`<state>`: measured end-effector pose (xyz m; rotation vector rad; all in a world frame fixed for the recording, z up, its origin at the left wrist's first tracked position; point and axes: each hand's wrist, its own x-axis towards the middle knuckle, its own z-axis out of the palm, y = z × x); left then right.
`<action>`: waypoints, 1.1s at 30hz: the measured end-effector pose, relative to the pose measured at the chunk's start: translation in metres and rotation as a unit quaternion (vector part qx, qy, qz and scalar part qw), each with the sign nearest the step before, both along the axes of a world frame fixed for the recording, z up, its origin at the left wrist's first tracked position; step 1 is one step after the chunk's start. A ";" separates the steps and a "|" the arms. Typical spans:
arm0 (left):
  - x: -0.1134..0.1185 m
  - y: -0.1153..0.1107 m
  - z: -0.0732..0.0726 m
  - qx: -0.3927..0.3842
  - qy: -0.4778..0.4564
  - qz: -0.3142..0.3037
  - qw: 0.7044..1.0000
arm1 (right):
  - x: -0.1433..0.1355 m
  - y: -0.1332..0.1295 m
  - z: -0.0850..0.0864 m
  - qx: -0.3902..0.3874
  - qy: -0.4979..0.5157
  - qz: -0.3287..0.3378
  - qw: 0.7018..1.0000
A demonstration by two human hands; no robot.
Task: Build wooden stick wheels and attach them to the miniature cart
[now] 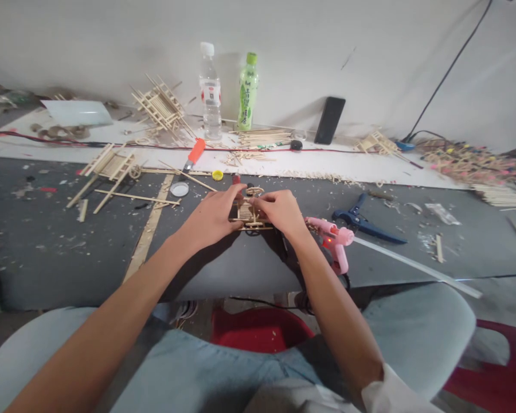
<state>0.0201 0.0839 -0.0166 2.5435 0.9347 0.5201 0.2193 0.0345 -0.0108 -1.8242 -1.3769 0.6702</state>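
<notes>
Two-handed, before a green bottle (248,94) with Chinese lettering and an illegibly labelled clear bottle (211,94), gripping a wheeled stick model (250,213) between left hand (212,215) and right hand (282,211).

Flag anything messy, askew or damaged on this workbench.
Wood chips litter the front edge of the white strip, looking unswept. Left of the water bottle, a wooden stick model sits askew, its slatted platform tilted. No clear damage shows.
</notes>
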 end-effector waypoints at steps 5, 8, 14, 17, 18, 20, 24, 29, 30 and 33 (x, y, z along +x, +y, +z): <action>0.000 0.001 0.001 -0.007 0.000 -0.032 0.999 | -0.002 -0.001 0.002 -0.013 -0.022 -0.010 1.000; 0.000 0.000 0.002 -0.005 0.000 -0.039 0.999 | -0.001 -0.002 0.002 -0.013 -0.022 -0.012 1.000; -0.001 0.001 0.002 -0.007 0.008 -0.053 0.999 | 0.005 -0.004 0.003 0.033 -0.030 -0.035 0.998; -0.001 0.003 0.001 -0.002 0.018 -0.054 0.998 | 0.006 -0.005 0.003 0.075 -0.022 -0.046 0.996; 0.000 0.004 0.000 0.001 0.020 -0.057 0.998 | 0.006 -0.006 0.003 0.092 -0.015 -0.050 0.994; 0.000 0.005 -0.001 0.007 0.024 -0.067 0.997 | 0.005 -0.007 0.003 0.125 0.001 -0.054 0.991; 0.000 0.007 -0.002 0.018 0.023 -0.092 0.995 | 0.000 -0.011 0.004 0.179 0.029 -0.045 0.982; 0.000 0.009 -0.002 0.018 0.019 -0.102 0.994 | -0.004 -0.016 0.005 0.213 0.040 -0.013 0.976; 0.000 0.009 -0.002 0.017 0.018 -0.103 0.994 | -0.004 -0.017 0.005 0.217 0.041 -0.007 0.975; 0.000 0.009 -0.002 0.013 0.014 -0.102 0.995 | -0.005 -0.019 0.005 0.227 0.045 0.001 0.973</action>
